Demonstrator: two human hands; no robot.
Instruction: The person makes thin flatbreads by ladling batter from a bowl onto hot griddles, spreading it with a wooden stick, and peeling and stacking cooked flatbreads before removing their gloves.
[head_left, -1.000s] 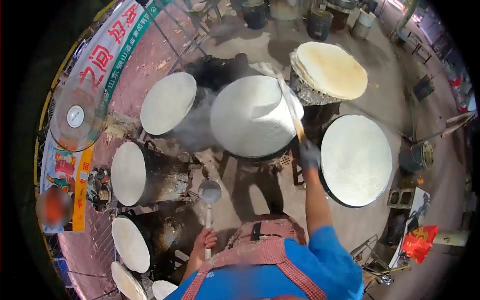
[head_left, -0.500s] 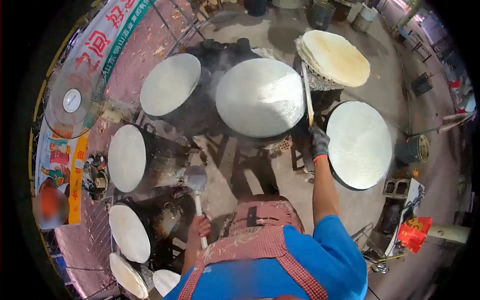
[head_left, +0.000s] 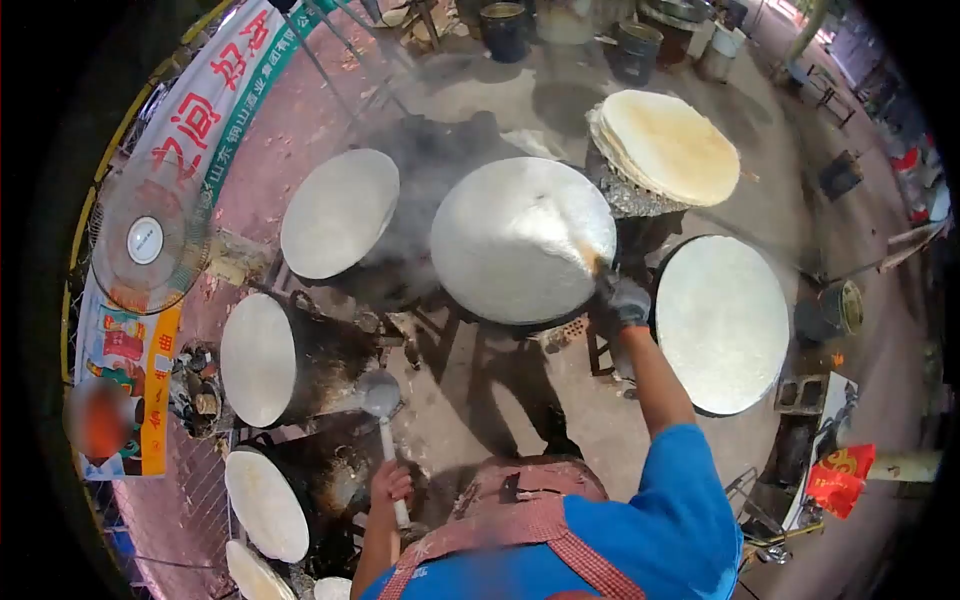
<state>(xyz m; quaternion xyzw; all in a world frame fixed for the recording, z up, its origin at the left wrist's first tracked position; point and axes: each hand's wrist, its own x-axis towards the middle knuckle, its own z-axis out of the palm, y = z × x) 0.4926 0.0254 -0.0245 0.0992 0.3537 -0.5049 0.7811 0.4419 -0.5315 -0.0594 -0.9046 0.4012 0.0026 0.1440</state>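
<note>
My left hand (head_left: 391, 482) is closed round the pale handle of a ladle (head_left: 379, 394), whose round bowl points away from me over the floor. My right hand (head_left: 626, 302), in a dark glove, grips a scraper (head_left: 588, 256) at the right edge of the middle round griddle (head_left: 520, 318). The scraper is blurred, so its exact shape cannot be told. Under it, a white sheet of batter (head_left: 500, 240) covers the griddle, shiny towards the right. Just right of my glove, another griddle bears a white round sheet (head_left: 722, 325).
A stack of thin flatbreads (head_left: 672, 148) sits behind on the right. More white-coated griddles (head_left: 342, 213) stand along the left, with steam between. A fan (head_left: 145, 240) is at far left, a bucket (head_left: 835, 308) at right. Buckets (head_left: 503, 32) stand at the back.
My right hand has moved down towards me, and the scraper has swung from upright beside the griddle to over the batter's right part. The ladle stays in my left hand. The view has tilted up slightly.
</note>
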